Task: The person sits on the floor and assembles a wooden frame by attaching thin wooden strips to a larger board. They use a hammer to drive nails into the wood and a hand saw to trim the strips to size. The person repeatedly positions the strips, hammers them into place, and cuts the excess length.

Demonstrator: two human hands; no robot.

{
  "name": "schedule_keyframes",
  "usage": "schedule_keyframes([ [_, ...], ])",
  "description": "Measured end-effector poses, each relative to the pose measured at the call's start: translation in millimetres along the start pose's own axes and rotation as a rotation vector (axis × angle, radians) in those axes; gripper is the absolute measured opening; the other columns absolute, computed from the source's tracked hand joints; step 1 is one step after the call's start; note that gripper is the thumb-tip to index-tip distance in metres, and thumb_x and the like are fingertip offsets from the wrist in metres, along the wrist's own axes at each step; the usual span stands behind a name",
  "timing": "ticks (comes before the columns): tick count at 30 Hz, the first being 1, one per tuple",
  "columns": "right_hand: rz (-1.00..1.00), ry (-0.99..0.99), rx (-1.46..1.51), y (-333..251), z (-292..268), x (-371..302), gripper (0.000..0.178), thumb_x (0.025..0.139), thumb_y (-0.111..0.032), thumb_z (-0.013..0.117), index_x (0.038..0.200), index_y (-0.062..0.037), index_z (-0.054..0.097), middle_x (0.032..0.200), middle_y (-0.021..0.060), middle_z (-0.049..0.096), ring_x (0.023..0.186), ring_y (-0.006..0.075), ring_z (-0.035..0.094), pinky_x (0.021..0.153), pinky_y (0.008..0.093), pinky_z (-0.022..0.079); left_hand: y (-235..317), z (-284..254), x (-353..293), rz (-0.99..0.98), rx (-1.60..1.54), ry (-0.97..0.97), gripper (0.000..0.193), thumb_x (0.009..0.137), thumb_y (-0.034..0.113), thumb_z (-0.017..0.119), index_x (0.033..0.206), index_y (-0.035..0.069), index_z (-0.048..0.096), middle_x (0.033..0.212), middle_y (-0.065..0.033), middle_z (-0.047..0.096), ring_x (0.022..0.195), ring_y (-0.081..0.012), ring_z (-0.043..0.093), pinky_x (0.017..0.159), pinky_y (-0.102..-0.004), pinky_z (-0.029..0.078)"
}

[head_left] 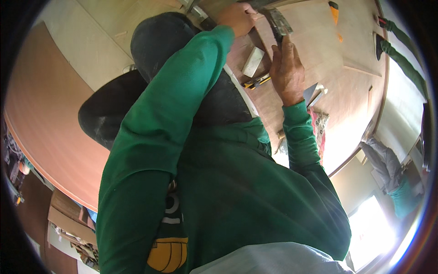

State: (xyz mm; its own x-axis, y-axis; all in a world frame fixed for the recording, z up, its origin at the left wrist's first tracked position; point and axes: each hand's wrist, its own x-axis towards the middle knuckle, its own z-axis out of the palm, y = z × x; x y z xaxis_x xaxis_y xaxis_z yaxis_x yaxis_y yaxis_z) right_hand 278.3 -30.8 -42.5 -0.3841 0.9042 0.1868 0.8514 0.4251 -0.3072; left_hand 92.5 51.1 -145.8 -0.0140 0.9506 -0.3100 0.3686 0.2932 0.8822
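My left hand (pixel 237 19) is at the top centre, its fingers curled over the edge of the wooden work surface. What they hold, if anything, is hidden. To its right, my right hand (pixel 288 73) has its fingers raised against a dark, worn metal tool (pixel 279 23) with a scuffed face; its exact kind is unclear. Between and below the hands lie a pale rectangular block (pixel 253 61) and a yellow-and-black utility knife (pixel 258 82). My green sleeves and dark-clad legs fill much of the picture.
A wooden board (pixel 319 55) spreads rightward, bearing an orange-handled tool (pixel 335 13), a metal blade (pixel 312 93) and a red patterned bag (pixel 320 130). A large curved panel (pixel 50 114) stands left. Other people's legs (pixel 404 64) and a grey-clad person (pixel 383 162) are at right.
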Motion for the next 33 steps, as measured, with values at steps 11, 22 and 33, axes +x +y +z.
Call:
schedule_keyframes([
  [11, -0.062, 0.045, -0.036, 12, 0, 12, 0.057, 0.103, -0.015, 0.063, 0.156, -0.0106, 0.041, 0.116, 0.0233, 0.070, 0.096, 0.0466, 0.072, 0.074, 0.0545, 0.060, 0, 3, 2, 0.014, -0.066, 0.083, 0.023, 0.099, 0.021, 0.066, 0.109, 0.004, 0.077, 0.114, -0.0271, 0.074, 0.109, -0.0469, 0.068, 0.095, -0.0515, 0.054],
  [22, -0.053, 0.069, 0.014, 40, 14, 25, 0.052, 0.103, -0.014, 0.064, 0.151, -0.0052, 0.048, 0.113, 0.0270, 0.070, 0.096, 0.0471, 0.071, 0.078, 0.0538, 0.058, 4, 1, -3, -0.058, -0.062, 0.011, 0.023, 0.099, 0.018, 0.062, 0.110, 0.004, 0.076, 0.110, -0.0254, 0.075, 0.103, -0.0447, 0.069, 0.090, -0.0526, 0.054],
  [33, -0.065, 0.068, -0.028, 58, 18, 29, 0.044, 0.104, -0.016, 0.063, 0.145, -0.0026, 0.052, 0.110, 0.0264, 0.072, 0.094, 0.0468, 0.072, 0.077, 0.0536, 0.059, 24, -10, -6, -0.140, -0.007, -0.051, 0.026, 0.098, 0.015, 0.061, 0.116, 0.004, 0.075, 0.113, -0.0258, 0.074, 0.104, -0.0433, 0.069, 0.090, -0.0519, 0.055],
])
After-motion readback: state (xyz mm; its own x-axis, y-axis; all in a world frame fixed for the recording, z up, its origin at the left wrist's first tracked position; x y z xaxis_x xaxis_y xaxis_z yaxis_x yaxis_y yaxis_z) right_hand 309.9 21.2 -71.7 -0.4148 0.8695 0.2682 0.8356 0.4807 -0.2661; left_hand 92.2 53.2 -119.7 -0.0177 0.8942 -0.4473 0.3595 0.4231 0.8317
